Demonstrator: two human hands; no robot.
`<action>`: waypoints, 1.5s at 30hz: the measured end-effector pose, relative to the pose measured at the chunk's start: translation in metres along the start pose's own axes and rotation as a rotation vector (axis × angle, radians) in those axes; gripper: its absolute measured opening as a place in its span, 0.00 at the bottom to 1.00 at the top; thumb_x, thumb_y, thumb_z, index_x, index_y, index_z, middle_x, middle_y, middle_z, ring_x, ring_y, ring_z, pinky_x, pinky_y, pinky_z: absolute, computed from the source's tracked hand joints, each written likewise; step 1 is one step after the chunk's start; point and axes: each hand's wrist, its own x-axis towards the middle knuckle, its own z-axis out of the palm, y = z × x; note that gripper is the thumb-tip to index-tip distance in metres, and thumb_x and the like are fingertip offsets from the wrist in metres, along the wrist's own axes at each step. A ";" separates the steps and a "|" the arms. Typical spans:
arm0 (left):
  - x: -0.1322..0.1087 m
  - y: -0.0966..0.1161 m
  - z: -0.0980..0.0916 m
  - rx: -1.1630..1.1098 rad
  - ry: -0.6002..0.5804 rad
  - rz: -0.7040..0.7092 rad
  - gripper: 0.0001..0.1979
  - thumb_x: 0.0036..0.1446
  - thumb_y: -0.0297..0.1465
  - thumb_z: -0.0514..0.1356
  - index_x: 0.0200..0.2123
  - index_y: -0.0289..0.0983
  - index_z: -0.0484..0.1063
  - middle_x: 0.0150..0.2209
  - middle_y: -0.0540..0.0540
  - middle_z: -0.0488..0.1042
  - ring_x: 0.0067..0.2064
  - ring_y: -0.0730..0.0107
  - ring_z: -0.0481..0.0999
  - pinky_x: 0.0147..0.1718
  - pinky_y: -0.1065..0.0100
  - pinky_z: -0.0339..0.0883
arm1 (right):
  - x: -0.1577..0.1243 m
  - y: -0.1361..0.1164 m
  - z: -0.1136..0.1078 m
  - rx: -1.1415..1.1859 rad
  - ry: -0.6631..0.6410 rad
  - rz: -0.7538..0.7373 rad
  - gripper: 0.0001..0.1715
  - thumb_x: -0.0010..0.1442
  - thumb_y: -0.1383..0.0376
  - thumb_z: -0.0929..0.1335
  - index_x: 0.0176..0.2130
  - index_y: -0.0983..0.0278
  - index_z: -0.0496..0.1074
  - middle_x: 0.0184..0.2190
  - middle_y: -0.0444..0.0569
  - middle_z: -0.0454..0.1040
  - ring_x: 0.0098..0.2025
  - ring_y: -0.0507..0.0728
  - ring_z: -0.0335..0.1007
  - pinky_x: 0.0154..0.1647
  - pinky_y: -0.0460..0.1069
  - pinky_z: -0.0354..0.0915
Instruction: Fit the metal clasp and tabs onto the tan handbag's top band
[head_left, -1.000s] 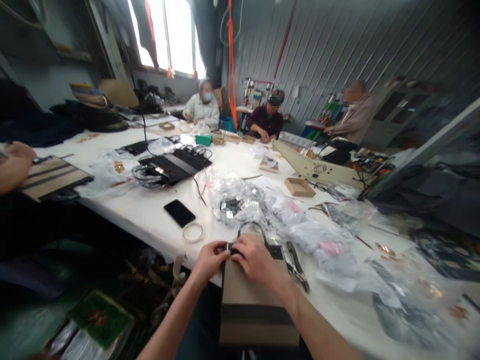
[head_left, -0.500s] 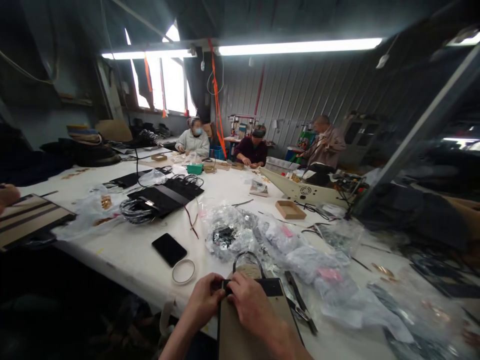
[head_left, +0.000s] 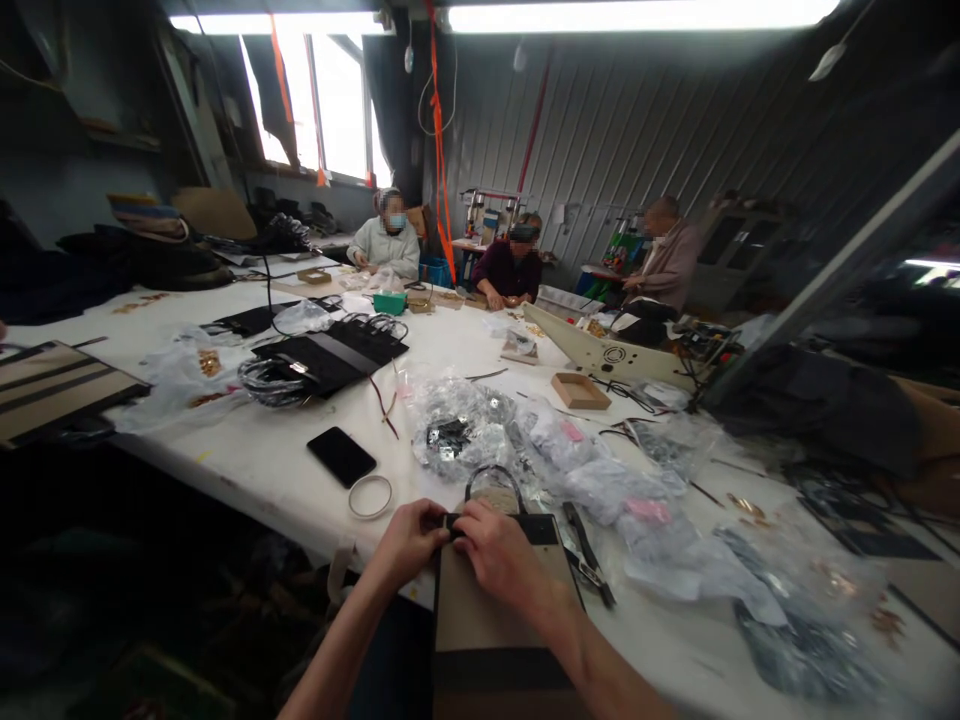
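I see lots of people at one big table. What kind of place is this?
Probably a bag-making workshop: tan bag in front, packets of parts across the long table, machines at the back.

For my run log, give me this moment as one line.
left hand: pinches bag top edge | right hand: grips same edge | bag: tan, black handle, at table edge | nearby: phone, white ring
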 end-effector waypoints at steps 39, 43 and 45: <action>-0.003 -0.006 -0.001 -0.092 -0.017 -0.060 0.14 0.49 0.34 0.72 0.39 0.34 0.81 0.36 0.44 0.84 0.37 0.63 0.80 0.37 0.66 0.69 | 0.007 0.011 0.008 0.336 0.161 0.146 0.12 0.68 0.69 0.72 0.47 0.59 0.85 0.44 0.51 0.87 0.44 0.62 0.82 0.51 0.56 0.72; -0.002 -0.008 0.000 -0.118 -0.019 -0.076 0.15 0.48 0.33 0.72 0.40 0.34 0.81 0.36 0.44 0.85 0.37 0.63 0.81 0.37 0.66 0.70 | 0.004 0.011 0.012 0.326 0.185 0.132 0.09 0.68 0.69 0.72 0.45 0.59 0.85 0.43 0.51 0.87 0.44 0.62 0.81 0.52 0.56 0.73; -0.003 -0.008 0.000 -0.133 -0.020 -0.081 0.15 0.48 0.32 0.72 0.41 0.34 0.81 0.36 0.44 0.85 0.37 0.63 0.81 0.37 0.66 0.71 | 0.002 0.010 0.013 0.314 0.193 0.122 0.09 0.69 0.69 0.72 0.46 0.59 0.84 0.44 0.51 0.86 0.45 0.62 0.81 0.52 0.56 0.73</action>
